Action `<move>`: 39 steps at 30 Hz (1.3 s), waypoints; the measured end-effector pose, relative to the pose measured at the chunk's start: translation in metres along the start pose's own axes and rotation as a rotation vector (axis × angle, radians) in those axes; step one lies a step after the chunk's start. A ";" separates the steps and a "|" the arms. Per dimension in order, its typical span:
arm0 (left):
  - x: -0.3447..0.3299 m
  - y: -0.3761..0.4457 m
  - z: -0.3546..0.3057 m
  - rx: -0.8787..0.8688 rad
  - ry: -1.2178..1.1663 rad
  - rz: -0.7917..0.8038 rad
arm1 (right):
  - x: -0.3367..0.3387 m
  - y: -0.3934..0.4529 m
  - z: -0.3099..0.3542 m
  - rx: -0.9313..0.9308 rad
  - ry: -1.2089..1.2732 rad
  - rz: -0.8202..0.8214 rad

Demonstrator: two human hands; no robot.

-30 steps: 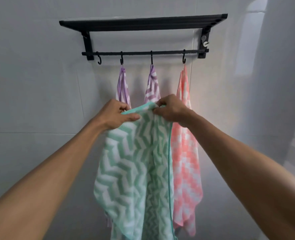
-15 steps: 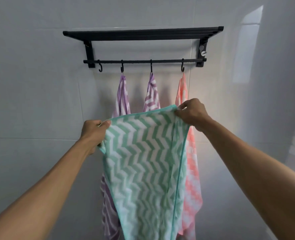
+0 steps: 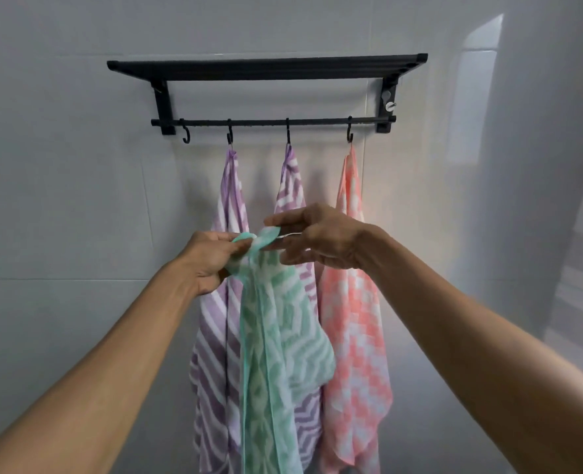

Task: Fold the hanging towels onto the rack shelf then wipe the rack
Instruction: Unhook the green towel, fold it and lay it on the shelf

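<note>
A green and white zigzag towel (image 3: 276, 336) hangs doubled from my two hands in front of the wall. My left hand (image 3: 211, 258) grips its gathered top corners. My right hand (image 3: 321, 241) pinches the same top edge from the right, its lower fingers stretched out. Above, the black rack (image 3: 266, 68) has a shelf and a bar with hooks. Two purple striped towels (image 3: 228, 213) (image 3: 292, 186) and a pink checked towel (image 3: 355, 302) hang from three hooks behind the green one.
The leftmost hook (image 3: 186, 135) on the bar carries nothing. A small metal knob (image 3: 390, 105) sits on the rack's right bracket. Grey tiled wall lies all around, with a wall corner to the right.
My hands have come together, bringing the green towel's two top corners to meet, so the towel that was spread wide now hangs folded in half lengthwise.
</note>
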State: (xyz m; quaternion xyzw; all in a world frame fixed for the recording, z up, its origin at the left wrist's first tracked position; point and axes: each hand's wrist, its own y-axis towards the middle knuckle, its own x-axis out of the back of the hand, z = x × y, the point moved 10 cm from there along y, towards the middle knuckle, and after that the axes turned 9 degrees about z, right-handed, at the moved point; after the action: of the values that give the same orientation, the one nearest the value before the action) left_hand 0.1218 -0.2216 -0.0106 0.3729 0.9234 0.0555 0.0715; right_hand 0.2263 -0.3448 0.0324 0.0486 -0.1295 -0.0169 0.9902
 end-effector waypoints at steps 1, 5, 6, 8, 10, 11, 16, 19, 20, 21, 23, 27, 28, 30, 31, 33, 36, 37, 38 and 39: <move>0.001 0.001 0.001 0.001 -0.003 0.026 | 0.003 0.001 0.002 0.017 -0.115 -0.044; 0.010 -0.001 0.007 -0.017 -0.077 -0.027 | 0.013 0.002 0.024 0.170 -0.652 -0.281; 0.012 -0.002 0.008 -0.021 -0.100 -0.060 | 0.011 0.005 0.024 0.174 -0.712 -0.271; 0.015 -0.002 0.011 -0.027 -0.135 -0.102 | 0.005 0.008 0.019 0.151 -0.701 -0.212; 0.014 -0.002 0.011 -0.039 -0.169 -0.093 | -0.002 0.010 0.016 0.156 -0.627 -0.166; 0.011 -0.002 0.010 -0.045 -0.179 -0.069 | -0.007 0.011 0.016 0.170 -0.600 -0.150; -0.009 -0.001 0.002 -0.050 -0.077 0.077 | -0.012 0.021 0.017 0.234 -0.758 -0.276; -0.018 -0.001 0.000 -0.046 -0.111 0.151 | -0.001 0.021 0.018 0.252 -0.745 -0.393; -0.019 -0.002 0.001 -0.038 -0.150 0.170 | 0.002 0.021 0.017 0.247 -0.738 -0.408; -0.020 -0.002 0.001 -0.030 -0.185 0.188 | 0.004 0.022 0.016 0.244 -0.739 -0.414; -0.022 -0.005 0.001 -0.022 -0.209 0.231 | 0.006 0.024 0.014 0.235 -0.739 -0.422; -0.023 -0.012 -0.001 -0.069 -0.138 0.304 | 0.014 0.025 0.009 0.201 -0.626 -0.430; -0.022 -0.013 -0.002 -0.086 -0.094 0.297 | 0.016 0.025 0.006 0.185 -0.576 -0.424; -0.020 -0.012 -0.005 -0.120 0.032 0.248 | 0.015 0.026 -0.001 0.157 -0.467 -0.385; -0.018 -0.010 -0.008 -0.138 0.097 0.212 | 0.014 0.027 -0.007 0.144 -0.411 -0.348; -0.007 -0.008 -0.019 -0.188 0.216 0.107 | 0.006 0.028 -0.024 0.078 -0.341 -0.224; 0.023 -0.005 -0.045 -0.285 0.338 -0.066 | -0.015 0.017 -0.074 -0.144 -0.280 0.087; 0.036 -0.006 -0.054 -0.309 0.360 -0.114 | -0.022 0.009 -0.095 -0.230 -0.267 0.175; 0.048 -0.006 -0.061 -0.328 0.384 -0.153 | -0.027 0.000 -0.116 -0.317 -0.284 0.231; 0.062 -0.007 -0.068 -0.343 0.419 -0.191 | -0.026 -0.006 -0.135 -0.396 -0.353 0.257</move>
State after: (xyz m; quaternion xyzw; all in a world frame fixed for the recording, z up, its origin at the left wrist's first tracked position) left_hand 0.0612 -0.1874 0.0498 0.2470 0.9263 0.2795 -0.0539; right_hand 0.2360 -0.3368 -0.1048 -0.1662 -0.2990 0.0754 0.9367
